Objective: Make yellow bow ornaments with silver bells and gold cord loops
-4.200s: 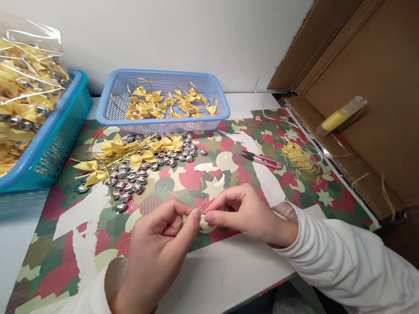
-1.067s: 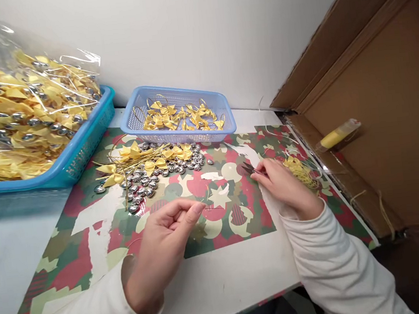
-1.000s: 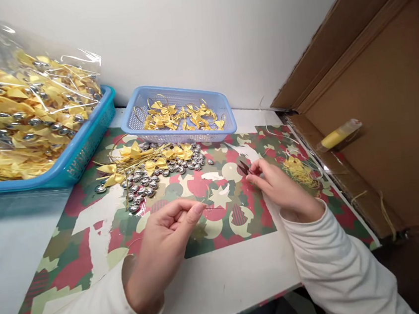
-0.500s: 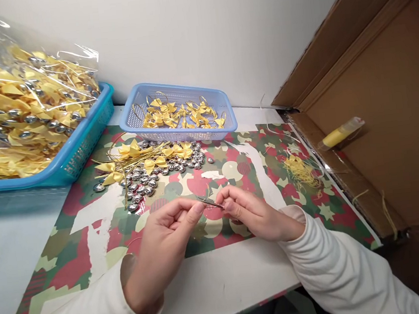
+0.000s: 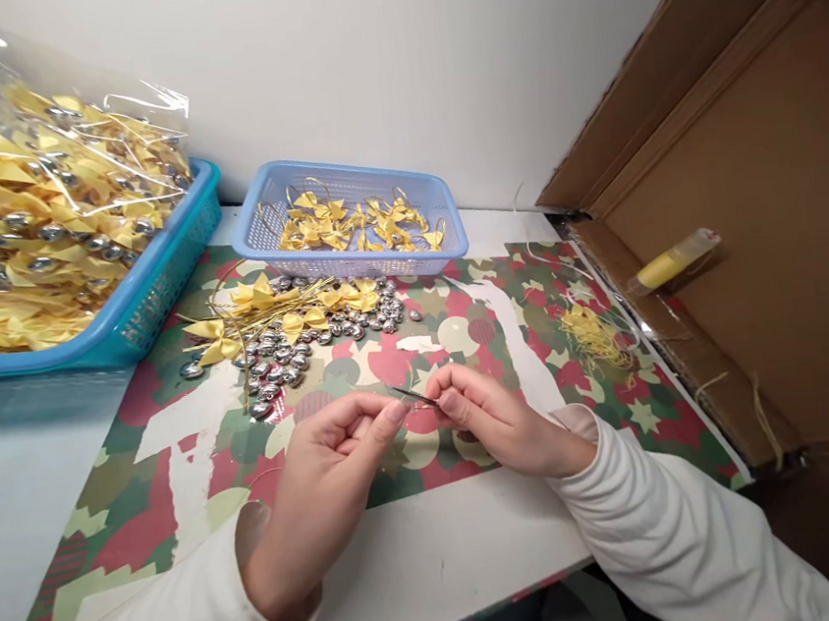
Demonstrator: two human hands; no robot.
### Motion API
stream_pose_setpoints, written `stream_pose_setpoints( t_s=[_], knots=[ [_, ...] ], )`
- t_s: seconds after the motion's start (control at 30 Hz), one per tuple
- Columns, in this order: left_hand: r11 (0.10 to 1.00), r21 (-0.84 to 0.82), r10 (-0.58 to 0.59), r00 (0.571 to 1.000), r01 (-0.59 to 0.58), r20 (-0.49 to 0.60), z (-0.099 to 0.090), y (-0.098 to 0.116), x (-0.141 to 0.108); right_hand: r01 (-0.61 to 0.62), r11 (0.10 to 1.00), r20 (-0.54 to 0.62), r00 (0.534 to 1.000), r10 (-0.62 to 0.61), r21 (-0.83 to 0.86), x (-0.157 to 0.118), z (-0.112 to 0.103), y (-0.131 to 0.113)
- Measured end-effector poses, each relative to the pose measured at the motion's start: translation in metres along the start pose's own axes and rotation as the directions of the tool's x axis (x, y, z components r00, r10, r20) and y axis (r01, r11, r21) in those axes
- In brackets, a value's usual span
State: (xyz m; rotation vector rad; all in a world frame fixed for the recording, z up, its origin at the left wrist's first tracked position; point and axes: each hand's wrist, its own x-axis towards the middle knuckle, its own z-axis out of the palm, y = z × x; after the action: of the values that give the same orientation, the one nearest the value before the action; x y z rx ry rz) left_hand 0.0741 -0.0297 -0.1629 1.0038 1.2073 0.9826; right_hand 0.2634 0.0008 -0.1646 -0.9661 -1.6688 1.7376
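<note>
My right hand (image 5: 496,420) is closed in a pinch on a thin dark pointed tool (image 5: 415,395), whose tip points left towards my other hand. My left hand (image 5: 346,466) is closed too, thumb pressed against forefinger; what it holds, if anything, is too small to make out. Both hands hover close together over the front of the patterned sheet (image 5: 416,463). Beyond them lies a pile of silver bells or beads (image 5: 272,360). Yellow ribbon bows (image 5: 304,322) with gold cords rest on that pile.
A blue basket (image 5: 341,172) at the back holds more bows. To the left, a larger blue basket (image 5: 178,246) carries a clear bag (image 5: 94,156) of bows with silver pieces. Tangled yellow thread (image 5: 599,336) lies right, near a yellow tube (image 5: 676,261) by the cardboard wall (image 5: 755,166).
The tool's tip now stands slightly apart from my left fingertips, where before it met them. My hands have otherwise hardly moved; the view has shifted a little.
</note>
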Motion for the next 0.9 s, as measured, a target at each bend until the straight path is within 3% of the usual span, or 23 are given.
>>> stream_pose_setpoints(
  t_s=[0.1, 0.2, 0.3, 0.4, 0.6, 0.7, 0.8, 0.9],
  knots=[
    [1.0, -0.001, 0.003, 1.0, -0.003, -0.01, 0.0, 0.0, 0.0, -0.019, 1.0, -0.027, 0.999, 0.019, -0.02, 0.0, -0.004, 0.0],
    [1.0, -0.008, 0.004, 1.0, -0.004, -0.018, -0.001, 0.001, -0.001, -0.015, 0.962, -0.187, 0.982, -0.038, -0.273, 0.004, -0.021, 0.001],
    [1.0, -0.009, 0.001, 1.0, -0.002, -0.018, -0.001, 0.002, -0.002, -0.102, 0.763, -0.388, 0.899, -0.204, -0.638, 0.011, -0.042, 0.004],
    [1.0, 0.0, -0.008, 1.0, 0.008, -0.019, 0.0, 0.004, -0.002, -0.238, 0.548, -0.44, 0.856, -0.271, -0.802, 0.017, -0.053, 0.009],
    [1.0, 0.007, -0.017, 0.999, 0.017, -0.044, 0.0, 0.004, -0.002, -0.281, 0.229, -0.346, 0.88, -0.325, -0.932, 0.025, -0.043, 0.017],
    [1.0, 0.01, -0.016, 0.998, 0.017, -0.053, 0.0, 0.003, -0.002, -0.241, 0.263, -0.325, 0.879, -0.35, -0.934, 0.024, -0.036, 0.013],
    [1.0, -0.002, -0.01, 0.999, 0.01, -0.051, 0.0, 0.003, -0.002, -0.046, 0.375, -0.184, 0.922, -0.342, -0.926, 0.019, -0.024, 0.006],
    [1.0, 0.0, 0.003, 0.999, -0.003, -0.049, -0.001, 0.002, -0.001, 0.083, 0.332, -0.011, 0.962, -0.273, -0.939, 0.014, -0.01, 0.001]
  ],
)
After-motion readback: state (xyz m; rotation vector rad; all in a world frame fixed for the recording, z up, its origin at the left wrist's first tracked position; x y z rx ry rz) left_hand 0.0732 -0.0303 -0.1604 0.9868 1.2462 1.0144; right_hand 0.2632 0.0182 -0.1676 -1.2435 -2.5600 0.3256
